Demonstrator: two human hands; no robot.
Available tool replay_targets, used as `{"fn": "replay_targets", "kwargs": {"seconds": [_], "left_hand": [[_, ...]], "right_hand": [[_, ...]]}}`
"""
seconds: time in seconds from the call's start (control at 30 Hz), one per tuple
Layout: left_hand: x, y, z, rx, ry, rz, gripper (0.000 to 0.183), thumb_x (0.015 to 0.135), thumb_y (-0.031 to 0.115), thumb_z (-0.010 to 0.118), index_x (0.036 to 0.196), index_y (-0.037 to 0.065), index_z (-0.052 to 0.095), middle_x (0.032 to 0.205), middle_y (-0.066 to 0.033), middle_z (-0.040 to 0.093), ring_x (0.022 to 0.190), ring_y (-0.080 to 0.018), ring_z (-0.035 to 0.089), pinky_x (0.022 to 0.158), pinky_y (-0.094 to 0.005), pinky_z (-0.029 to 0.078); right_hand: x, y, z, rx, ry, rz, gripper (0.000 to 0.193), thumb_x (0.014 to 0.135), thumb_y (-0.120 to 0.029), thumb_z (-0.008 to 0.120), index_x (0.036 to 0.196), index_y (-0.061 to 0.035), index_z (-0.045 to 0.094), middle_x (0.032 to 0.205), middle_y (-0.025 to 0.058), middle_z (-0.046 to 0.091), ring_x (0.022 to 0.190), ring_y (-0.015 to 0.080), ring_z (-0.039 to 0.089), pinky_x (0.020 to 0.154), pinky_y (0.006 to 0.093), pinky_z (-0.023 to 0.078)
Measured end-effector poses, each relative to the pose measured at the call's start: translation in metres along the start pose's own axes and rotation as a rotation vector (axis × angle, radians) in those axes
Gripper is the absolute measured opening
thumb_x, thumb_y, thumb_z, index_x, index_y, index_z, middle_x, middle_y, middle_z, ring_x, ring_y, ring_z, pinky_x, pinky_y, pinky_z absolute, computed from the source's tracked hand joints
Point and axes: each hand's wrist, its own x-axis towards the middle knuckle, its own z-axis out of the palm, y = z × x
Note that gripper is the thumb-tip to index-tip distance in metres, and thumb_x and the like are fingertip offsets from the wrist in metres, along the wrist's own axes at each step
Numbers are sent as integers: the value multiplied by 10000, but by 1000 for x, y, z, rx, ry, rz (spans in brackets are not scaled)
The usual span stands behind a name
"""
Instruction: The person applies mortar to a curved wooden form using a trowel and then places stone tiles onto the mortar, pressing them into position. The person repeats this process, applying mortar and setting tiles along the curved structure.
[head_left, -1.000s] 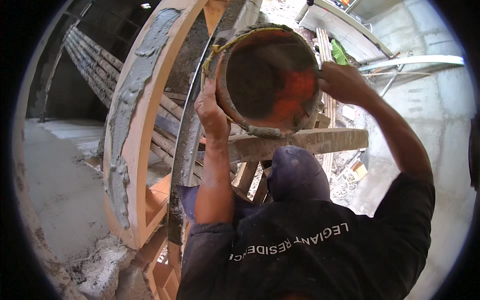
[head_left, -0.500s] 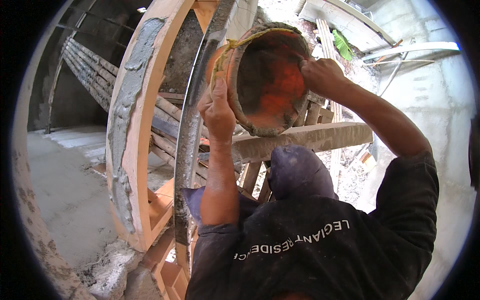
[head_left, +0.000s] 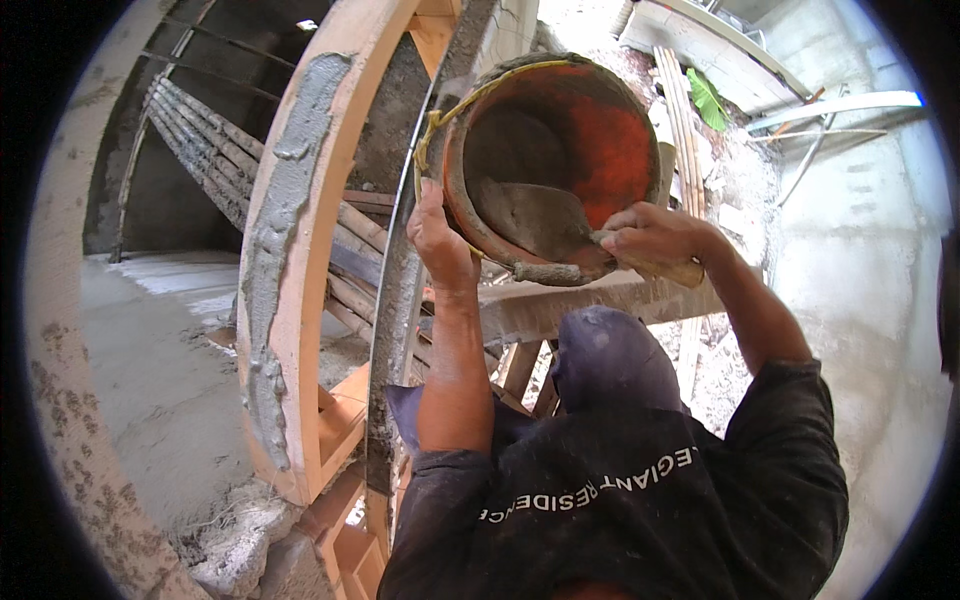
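- Lying well left of the bucket (head_left: 625, 140), a grey floor (head_left: 160, 370) is flanked by a bundle of long round poles (head_left: 195, 140).
- Nearer the bucket, on its left, a curved wooden frame (head_left: 332, 200) is seen, its face coated with a strip of grey mortar (head_left: 285, 205).
- Between frame and bucket, a narrow dark strip (head_left: 393, 300) with a pale edge is passed closely by the left forearm; little room is left on this side.
- Below the bucket, a beam (head_left: 515, 312) is partly covered by the left forearm and by rounded purple cloth (head_left: 615, 355).
- Right of the bucket, more open room is offered before the pale wall (head_left: 850, 250); thin slats (head_left: 680, 130) and a green leaf (head_left: 706, 98) are seen above right.
- At the bucket's left side, its outer rim is grasped by the left hand (head_left: 442, 238), the forearm raised nearly straight; some fingers are hidden. The bucket's mouth is turned toward the view.
- Inside the bucket, toward its lower part, the grey-coated blade of a trowel (head_left: 535, 212) is held.
- At the bucket's lower right rim, the trowel's handle is gripped by the right hand (head_left: 655, 240), the elbow bent outward and the forearm slanted inward.
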Motion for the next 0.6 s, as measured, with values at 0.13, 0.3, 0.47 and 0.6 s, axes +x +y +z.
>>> {"fn": "replay_targets", "kwargs": {"seconds": [0.13,0.3,0.47,0.6], "left_hand": [[21,-14,-3,-111,20,-24,400,950,312,423,1022,-40,600,1005,-115,623,908,-196,596,836,-315,466],[25,-25,-5,-191,104,-4,413,948,312,424,1042,-54,591,1031,-134,622,950,-209,598,857,-316,466],[17,-24,6,-207,169,-26,400,940,288,453,1063,-72,577,1063,-148,613,965,-223,598,878,-322,464],[9,-25,3,-105,223,-24,402,945,285,453,1084,-73,573,1073,-132,611,956,-204,596,869,-304,463]], "right_hand": [[-16,-10,-7,167,109,0,335,897,-308,542,1009,-4,624,753,57,615,642,127,569,587,293,469],[-25,-63,-42,183,273,-61,353,894,-324,548,991,7,624,766,51,601,704,115,563,625,281,465],[20,-126,-75,397,278,-335,289,894,-288,558,911,-2,598,731,67,587,589,142,578,507,276,477],[111,-181,-72,935,198,-586,384,879,-356,531,993,10,553,698,93,583,529,181,577,469,302,492]]}}
